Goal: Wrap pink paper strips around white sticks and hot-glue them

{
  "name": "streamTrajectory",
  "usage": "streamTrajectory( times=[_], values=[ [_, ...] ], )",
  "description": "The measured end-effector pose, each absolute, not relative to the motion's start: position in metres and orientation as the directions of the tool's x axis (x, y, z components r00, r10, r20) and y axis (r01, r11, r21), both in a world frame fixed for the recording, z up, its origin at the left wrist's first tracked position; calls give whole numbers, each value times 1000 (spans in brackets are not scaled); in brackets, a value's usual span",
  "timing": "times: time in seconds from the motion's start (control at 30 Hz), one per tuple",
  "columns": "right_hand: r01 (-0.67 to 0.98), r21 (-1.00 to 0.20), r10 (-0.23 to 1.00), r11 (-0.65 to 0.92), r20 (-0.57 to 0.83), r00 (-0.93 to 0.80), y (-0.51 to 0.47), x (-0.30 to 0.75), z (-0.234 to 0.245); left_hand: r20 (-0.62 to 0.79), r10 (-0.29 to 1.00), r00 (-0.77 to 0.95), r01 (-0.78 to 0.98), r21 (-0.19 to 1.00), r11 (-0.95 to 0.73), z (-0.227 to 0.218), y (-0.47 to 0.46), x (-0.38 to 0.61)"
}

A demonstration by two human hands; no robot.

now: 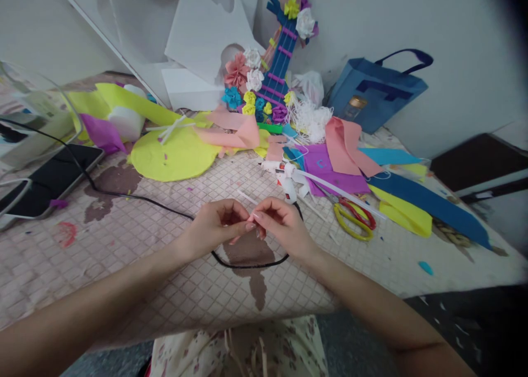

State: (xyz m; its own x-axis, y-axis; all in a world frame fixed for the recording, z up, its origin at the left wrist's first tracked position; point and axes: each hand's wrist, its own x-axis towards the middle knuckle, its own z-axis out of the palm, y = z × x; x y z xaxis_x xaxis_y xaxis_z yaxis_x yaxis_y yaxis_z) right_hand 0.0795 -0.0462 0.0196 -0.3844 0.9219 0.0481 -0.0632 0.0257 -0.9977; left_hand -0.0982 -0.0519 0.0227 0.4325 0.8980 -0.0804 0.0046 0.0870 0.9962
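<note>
My left hand (216, 226) and my right hand (286, 226) meet over the near middle of the table, fingertips pressed together. Both are closed in a pinch; a speck of pink shows between them, too small to name. Just beyond my right hand lies a white hot glue gun (289, 187) with a long glue stick in its back. Its black cord (247, 266) loops under my hands. A thin white stick (246, 197) lies right behind the fingertips. To the right rest scissors (350, 228) with yellow and red handles.
Yellow felt (173, 154), pink strips (348, 146), a purple piece (334, 168) and a blue strip (433, 204) cover the back. A flower-decked blue toy guitar (277, 64) leans against the wall beside a blue bag (371, 91). At left lies a phone (53, 176).
</note>
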Motion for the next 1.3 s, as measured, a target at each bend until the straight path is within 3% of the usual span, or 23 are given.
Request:
streamTrajectory(
  times=[0.23, 0.4, 0.57, 0.83, 1.0, 1.3],
  values=[
    [9, -996, 922, 88, 78, -379, -46, 80, 19, -86, 875, 477, -77, 987, 139, 24, -52, -97],
    [-125, -991, 921, 49, 93, -378, -47, 77, 14, -105, 882, 459, -124, 976, 180, 22, -50, -98],
    [-175, -985, 931, 11, 74, -358, -46, 79, 9, -23, 923, 384, -151, 985, 87, 25, -53, -98],
    [-328, -913, 894, -242, -78, -442, -45, 76, 16, 82, 937, 341, -60, 996, -65, 27, -58, -98],
    [-347, -894, 879, -282, -96, -467, -43, 77, 16, 61, 946, 320, -102, 994, -30, 28, -58, -96],
    [-381, -827, 817, -413, -151, -556, -43, 79, 14, 232, 929, 289, 15, 969, -246, 25, -60, -98]
  ],
)
